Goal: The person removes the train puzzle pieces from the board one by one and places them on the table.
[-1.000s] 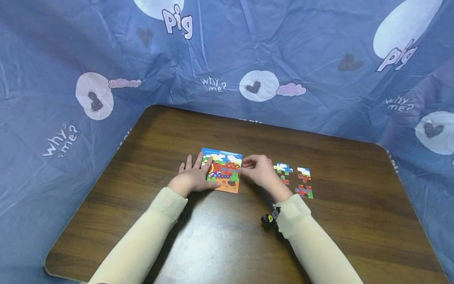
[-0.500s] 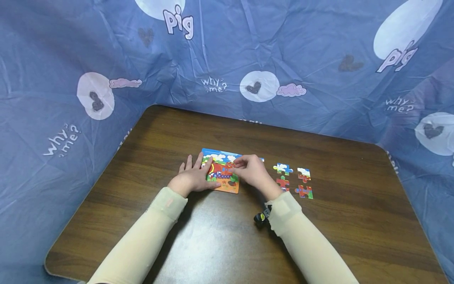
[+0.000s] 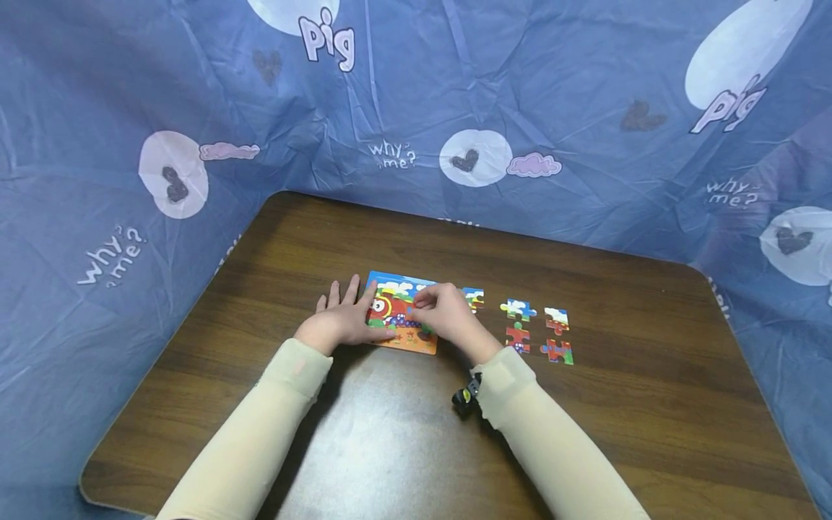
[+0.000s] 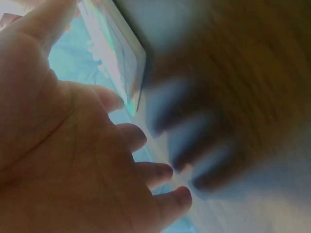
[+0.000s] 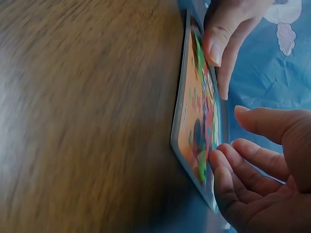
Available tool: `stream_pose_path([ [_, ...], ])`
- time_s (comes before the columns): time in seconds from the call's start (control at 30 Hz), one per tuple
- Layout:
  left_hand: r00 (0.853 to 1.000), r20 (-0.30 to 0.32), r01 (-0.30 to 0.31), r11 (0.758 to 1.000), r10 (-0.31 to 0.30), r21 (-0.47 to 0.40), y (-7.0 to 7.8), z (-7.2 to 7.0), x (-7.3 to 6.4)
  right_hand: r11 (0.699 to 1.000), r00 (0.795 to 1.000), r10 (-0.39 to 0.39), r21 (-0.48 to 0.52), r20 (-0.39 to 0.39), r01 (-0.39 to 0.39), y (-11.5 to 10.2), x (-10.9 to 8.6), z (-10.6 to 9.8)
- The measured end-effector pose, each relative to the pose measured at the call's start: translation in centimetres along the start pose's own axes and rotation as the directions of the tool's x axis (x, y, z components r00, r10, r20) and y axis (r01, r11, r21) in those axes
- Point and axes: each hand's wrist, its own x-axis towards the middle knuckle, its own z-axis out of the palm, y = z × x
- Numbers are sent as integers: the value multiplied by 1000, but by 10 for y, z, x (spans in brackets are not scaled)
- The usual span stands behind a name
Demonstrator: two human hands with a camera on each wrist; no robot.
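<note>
A puzzle board (image 3: pixel 406 343) with a red train, blue sky and orange ground lies on the table. My left hand (image 3: pixel 338 321) spreads its fingers at the board's left side, with thumb and index finger over its edge. In the left wrist view the other fingers of the left hand (image 4: pixel 92 155) stretch past the board. Over the board's right part is my right hand (image 3: pixel 448 310), hiding some of the picture. The right wrist view shows the right hand (image 5: pixel 272 170) with thumb and loosely bent fingers apart, nothing visible between them, fingertips right at the board's surface (image 5: pixel 187 131).
Several loose jigsaw pieces lie right of the board, among them a sky piece (image 3: pixel 518 309), a red piece (image 3: pixel 518 336) and a red-green one (image 3: pixel 559 352). Another piece (image 3: pixel 476 296) sits close by my right hand. A blue patterned cloth (image 3: pixel 416 94) hangs behind the wooden table (image 3: pixel 650 419).
My right hand has moved left from the board's right edge to over its picture, uncovering pieces behind it. The left hand has slid slightly left, showing more of the train's face.
</note>
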Motion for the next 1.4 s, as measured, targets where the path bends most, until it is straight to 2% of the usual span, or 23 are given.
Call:
stream_pose_path([
  [0.23, 999, 2, 32, 999, -32, 12, -6, -2, -1, 997, 999, -43, -57, 16, 44, -8, 8, 10],
  [0.47, 999, 4, 45, 999, -46, 28, -6, 0, -2, 972, 990, -120, -193, 75, 132, -17, 17, 17],
  [0.67, 999, 8, 44, 999, -45, 23, -5, -1, -4, 960, 987, -80, -255, 141, 114, -25, 22, 25],
  [0.83, 999, 12, 48, 998, -49, 31, -3, -3, -7, 941, 987, -64, -320, 144, 108, -28, 24, 29],
  [1.0, 999, 14, 51, 998, -52, 30, -2, -4, -8, 944, 990, -66, -314, 125, 103, -29, 26, 30],
  [1.23, 998, 21, 59, 998, -59, 19, -2, -4, -8, 961, 994, -9, -273, 110, 39, -33, 26, 31],
  [1.4, 998, 18, 60, 998, -60, 22, -2, -4, -8, 975, 998, -2, -220, 70, 17, -31, 27, 32],
])
